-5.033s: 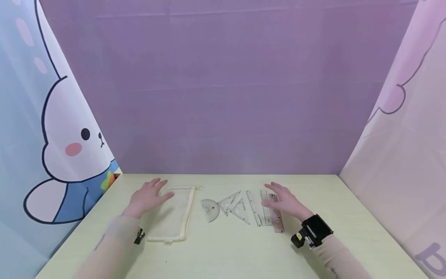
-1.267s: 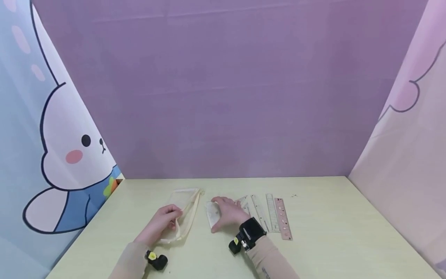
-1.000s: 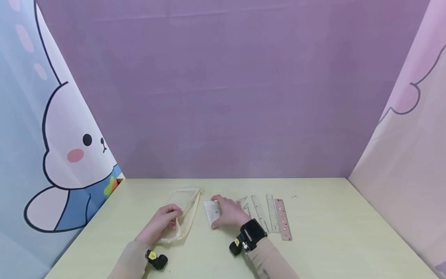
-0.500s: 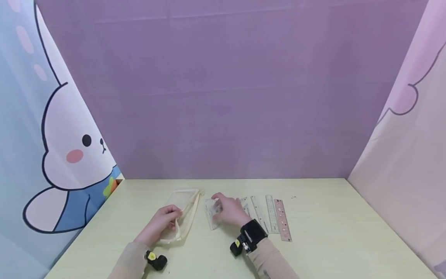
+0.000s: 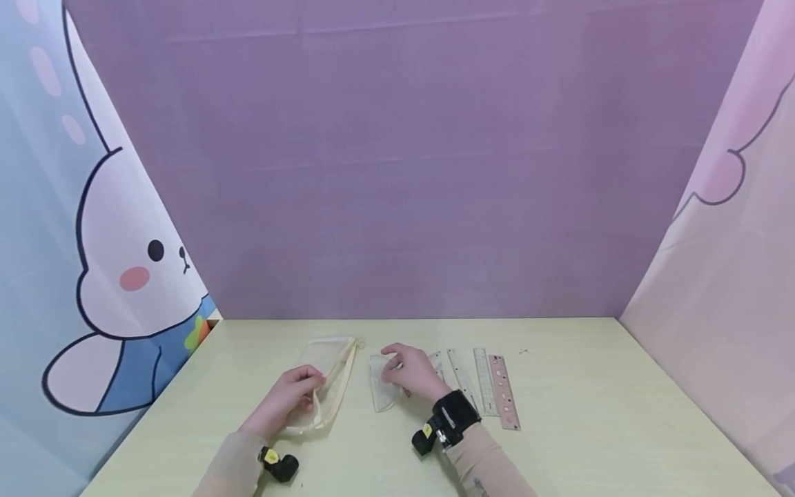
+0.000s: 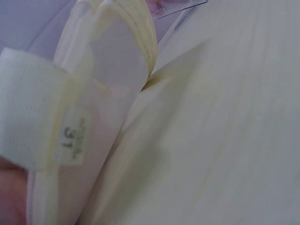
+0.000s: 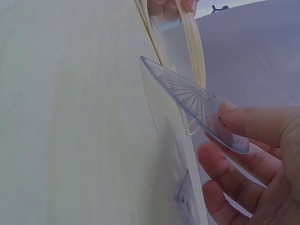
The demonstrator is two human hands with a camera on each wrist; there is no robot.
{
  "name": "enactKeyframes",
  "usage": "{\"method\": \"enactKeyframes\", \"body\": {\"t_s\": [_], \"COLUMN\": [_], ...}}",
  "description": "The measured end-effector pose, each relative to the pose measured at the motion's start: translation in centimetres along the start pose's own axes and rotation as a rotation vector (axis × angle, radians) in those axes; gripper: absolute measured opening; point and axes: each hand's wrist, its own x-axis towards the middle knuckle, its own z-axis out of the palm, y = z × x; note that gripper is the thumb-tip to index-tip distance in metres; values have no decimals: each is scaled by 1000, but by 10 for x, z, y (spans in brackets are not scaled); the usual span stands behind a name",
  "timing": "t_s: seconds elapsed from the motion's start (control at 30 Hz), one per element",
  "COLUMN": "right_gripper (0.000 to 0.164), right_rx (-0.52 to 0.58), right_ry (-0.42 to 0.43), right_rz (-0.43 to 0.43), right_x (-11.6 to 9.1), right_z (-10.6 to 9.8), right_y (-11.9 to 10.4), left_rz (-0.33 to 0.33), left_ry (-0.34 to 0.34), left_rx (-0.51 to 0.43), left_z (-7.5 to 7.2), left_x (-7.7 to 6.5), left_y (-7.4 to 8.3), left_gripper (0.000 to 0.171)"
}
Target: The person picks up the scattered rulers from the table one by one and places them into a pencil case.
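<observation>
My left hand (image 5: 290, 395) grips the near edge of a pale mesh zip pouch (image 5: 321, 351), holding its mouth apart. Up close in the left wrist view, the pouch (image 6: 105, 89) shows cream trim and a small printed tag. My right hand (image 5: 415, 373) pinches a clear protractor (image 7: 190, 96) between thumb and fingers; in the right wrist view it is tilted, its far corner raised towards the pouch. In the head view the protractor (image 5: 377, 385) appears just right of the pouch. Clear set squares (image 5: 437, 362) lie partly hidden behind the right hand.
To the right lie two clear rulers, a narrow one (image 5: 462, 376) and a wider one (image 5: 486, 379), beside a pink ruler (image 5: 506, 395). All rest on the pale wooden table (image 5: 590, 414). A purple backdrop (image 5: 410, 172) rises behind the table.
From hovering apart, the left hand has taken the pouch's edge and opened it. The right hand has moved left from the rulers to the protractor, shifting its grip and tilting it lately.
</observation>
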Motion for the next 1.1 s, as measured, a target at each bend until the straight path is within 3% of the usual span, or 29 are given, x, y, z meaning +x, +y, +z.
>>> {"method": "enactKeyframes", "body": {"t_s": [0.3, 0.87, 1.1], "right_gripper": [41, 13, 14], "right_rx": [2, 137, 219], "right_ry": [35, 44, 61], "right_rz": [14, 73, 93], "right_x": [0, 1, 3], "right_z": [-3, -1, -1], "right_y": [2, 8, 11], "left_rz": [12, 12, -3], "left_ry": [-6, 11, 10], "left_rx": [1, -1, -19], "left_z": [1, 0, 2], "left_x": [0, 1, -1], "left_y": [1, 1, 5], "left_gripper": [24, 22, 22]}}
